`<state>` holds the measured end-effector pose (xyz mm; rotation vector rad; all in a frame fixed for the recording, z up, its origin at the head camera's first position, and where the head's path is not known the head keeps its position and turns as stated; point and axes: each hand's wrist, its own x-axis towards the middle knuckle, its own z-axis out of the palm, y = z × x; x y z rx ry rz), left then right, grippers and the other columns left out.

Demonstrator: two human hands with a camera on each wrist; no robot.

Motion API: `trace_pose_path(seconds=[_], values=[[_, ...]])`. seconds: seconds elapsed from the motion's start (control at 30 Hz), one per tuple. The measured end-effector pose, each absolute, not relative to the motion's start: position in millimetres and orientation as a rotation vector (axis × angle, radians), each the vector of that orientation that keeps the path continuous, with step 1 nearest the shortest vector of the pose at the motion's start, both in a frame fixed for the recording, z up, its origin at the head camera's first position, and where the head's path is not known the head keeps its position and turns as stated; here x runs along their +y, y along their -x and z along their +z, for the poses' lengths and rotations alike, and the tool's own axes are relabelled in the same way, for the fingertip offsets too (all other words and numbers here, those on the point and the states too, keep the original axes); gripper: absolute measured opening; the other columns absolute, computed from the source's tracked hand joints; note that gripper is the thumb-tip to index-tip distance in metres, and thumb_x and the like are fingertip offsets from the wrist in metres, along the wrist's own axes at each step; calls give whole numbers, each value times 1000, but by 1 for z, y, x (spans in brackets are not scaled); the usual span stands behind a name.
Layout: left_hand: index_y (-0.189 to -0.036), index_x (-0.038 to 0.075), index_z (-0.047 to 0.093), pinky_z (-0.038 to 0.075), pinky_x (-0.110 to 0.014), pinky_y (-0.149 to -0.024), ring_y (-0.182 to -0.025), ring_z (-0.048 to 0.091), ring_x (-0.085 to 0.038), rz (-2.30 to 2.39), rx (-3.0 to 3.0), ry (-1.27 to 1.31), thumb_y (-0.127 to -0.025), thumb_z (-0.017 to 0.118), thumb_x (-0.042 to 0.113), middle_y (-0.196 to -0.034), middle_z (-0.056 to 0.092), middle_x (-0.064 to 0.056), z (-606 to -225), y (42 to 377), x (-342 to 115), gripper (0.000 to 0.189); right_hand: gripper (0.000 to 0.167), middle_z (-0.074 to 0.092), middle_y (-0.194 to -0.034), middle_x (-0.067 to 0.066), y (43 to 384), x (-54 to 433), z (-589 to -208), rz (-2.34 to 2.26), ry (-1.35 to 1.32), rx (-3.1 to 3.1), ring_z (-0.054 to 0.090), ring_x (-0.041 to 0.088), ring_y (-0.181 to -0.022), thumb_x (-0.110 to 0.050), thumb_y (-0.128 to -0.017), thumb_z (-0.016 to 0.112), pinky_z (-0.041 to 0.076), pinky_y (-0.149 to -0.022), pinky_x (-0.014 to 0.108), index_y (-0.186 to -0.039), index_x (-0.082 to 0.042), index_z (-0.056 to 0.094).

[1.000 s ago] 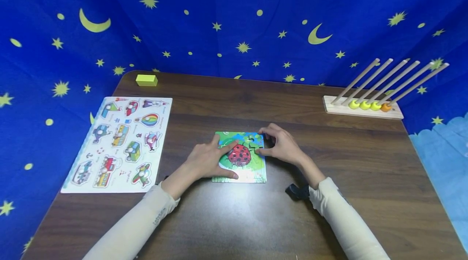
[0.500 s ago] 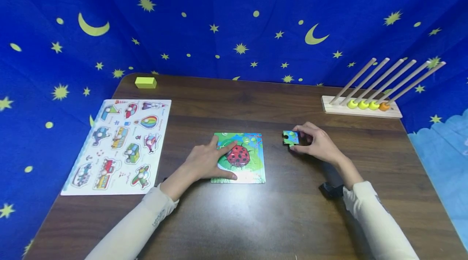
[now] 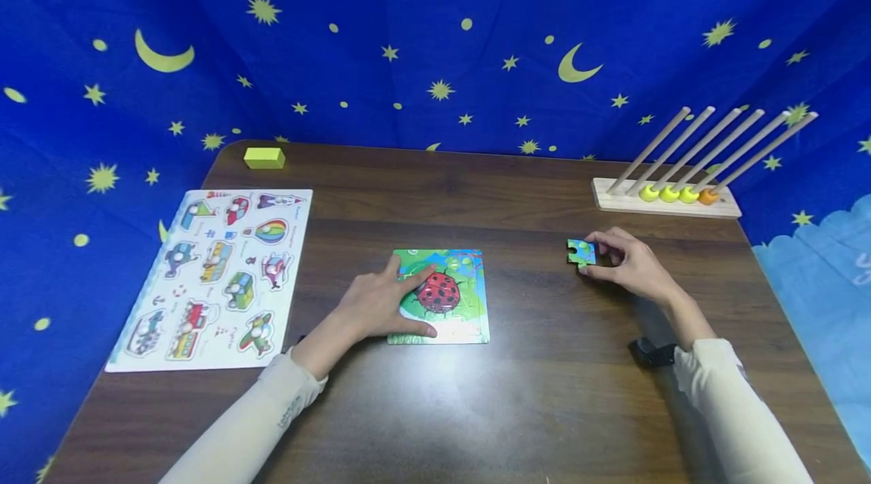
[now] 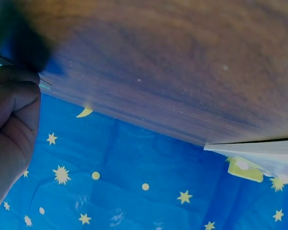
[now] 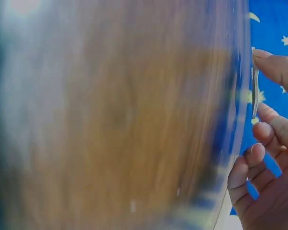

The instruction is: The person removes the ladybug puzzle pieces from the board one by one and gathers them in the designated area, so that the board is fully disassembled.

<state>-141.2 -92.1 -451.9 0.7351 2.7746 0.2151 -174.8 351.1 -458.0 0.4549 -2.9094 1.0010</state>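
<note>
A square ladybug jigsaw puzzle (image 3: 438,296) lies on the table in the head view. My left hand (image 3: 373,302) rests on its left side with thumb and index finger spread apart over the picture. To the right, my right hand (image 3: 633,265) pinches a small blue-and-green puzzle piece (image 3: 581,252) between thumb and fingertips, well away from the puzzle. In the right wrist view this puzzle piece (image 5: 255,91) shows edge-on between the thumb and a finger. The left wrist view catches only part of my left hand (image 4: 12,110) at its edge.
A white vehicle peg board (image 3: 211,280) lies at the left, with a yellow block (image 3: 265,158) behind it. At the back right stands a wooden peg rack (image 3: 667,198) with slanted rods and a few beads. A blue star-patterned cloth (image 3: 381,38) hangs behind the brown table (image 3: 476,408).
My right hand has moved from the puzzle's upper right corner off to the right, carrying the puzzle piece. My left hand stays on the puzzle.
</note>
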Motion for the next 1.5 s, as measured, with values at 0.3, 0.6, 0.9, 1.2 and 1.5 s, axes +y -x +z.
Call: trace_pose_path(seconds=[0.3, 0.6, 0.9, 1.2, 1.5], values=[[-155, 40, 29, 32, -28, -46, -53, 30, -12, 227, 2771, -731, -63, 59, 91, -112, 42, -13, -451, 140, -93, 109, 38, 51, -89, 3, 179, 368, -457, 989, -398, -2947, 41, 13, -72, -22, -77, 86, 33, -61, 24, -109, -12, 69], [-155, 40, 30, 32, -27, -45, -53, 30, -12, 212, 2779, -740, -64, 58, 91, -112, 42, -13, -451, 140, -92, 108, 39, 51, -89, 3, 179, 379, -457, 965, -379, -2995, 41, 12, -72, -22, -77, 86, 33, -62, 25, -110, -9, 69], [-155, 40, 30, 32, -27, -45, -53, 32, -12, 217, 2779, -737, -64, 59, 91, -115, 43, -14, -451, 140, -92, 108, 40, 50, -90, 2, 179, 382, -455, 982, -320, -3051, 41, 11, -71, -27, -80, 84, 33, -61, 26, -114, -11, 68], [-155, 40, 30, 30, -27, -45, -53, 29, -12, 209, 2779, -737, -64, 58, 91, -113, 43, -14, -450, 140, -93, 108, 43, 50, -92, 3, 179, 382, -453, 1006, -308, -3071, 40, 10, -72, -26, -81, 83, 33, -61, 26, -118, -12, 67], [-155, 40, 29, 30, -27, -46, -53, 30, -12, 216, 2775, -738, -63, 58, 92, -113, 43, -14, -451, 141, -92, 109, 50, 50, -94, 3, 178, 384, -452, 1031, -262, -3096, 40, 10, -73, -29, -80, 84, 34, -63, 26, -124, -12, 65]])
